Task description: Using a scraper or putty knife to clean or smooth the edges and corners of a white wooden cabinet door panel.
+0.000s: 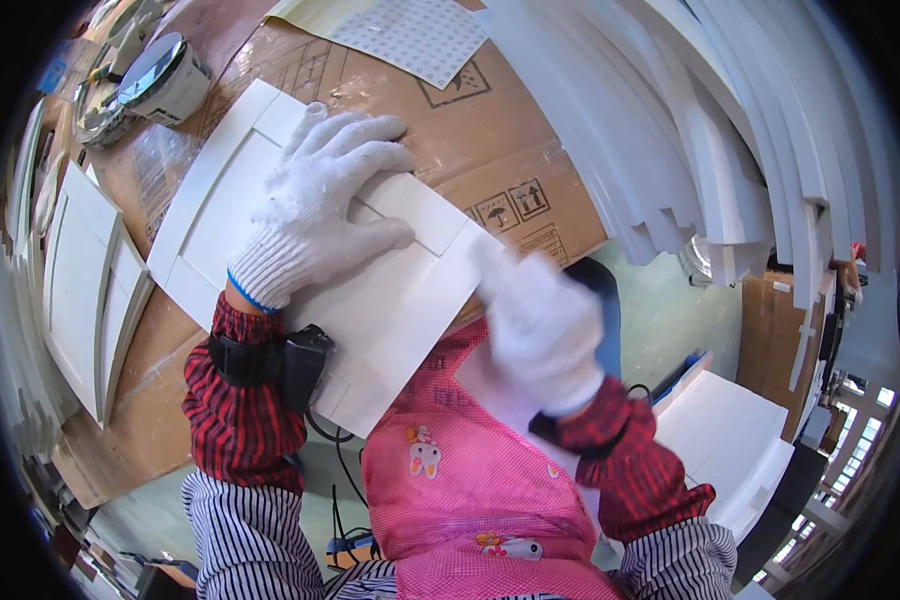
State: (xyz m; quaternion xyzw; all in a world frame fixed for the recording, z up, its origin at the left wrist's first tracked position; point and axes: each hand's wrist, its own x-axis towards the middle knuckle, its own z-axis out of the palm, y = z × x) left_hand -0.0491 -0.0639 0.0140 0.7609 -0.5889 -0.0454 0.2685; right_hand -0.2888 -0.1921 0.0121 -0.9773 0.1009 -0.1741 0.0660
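Observation:
A white framed panel (pixel 395 300) with a recessed middle lies at a slant on the cardboard-covered table, its near corner reaching past the edge toward my apron. My left hand (pixel 325 195), in a white knitted glove, presses flat on the panel with its fingers spread. At the panel's right-hand edge is my right hand (pixel 542 325), gloved in white too. Motion smears its fingers, so I cannot make out whether anything is in them. The blurred fingertips are close to the panel's corner.
More white panels (pixel 75 290) are stacked on the left. A tub (pixel 165 80) stands at the back left beside tools. Long white strips (pixel 650 120) hang over the right side. Patterned paper (pixel 400 40) lies at the back of the cardboard (pixel 500 120). Another white panel (pixel 720 440) is at the lower right.

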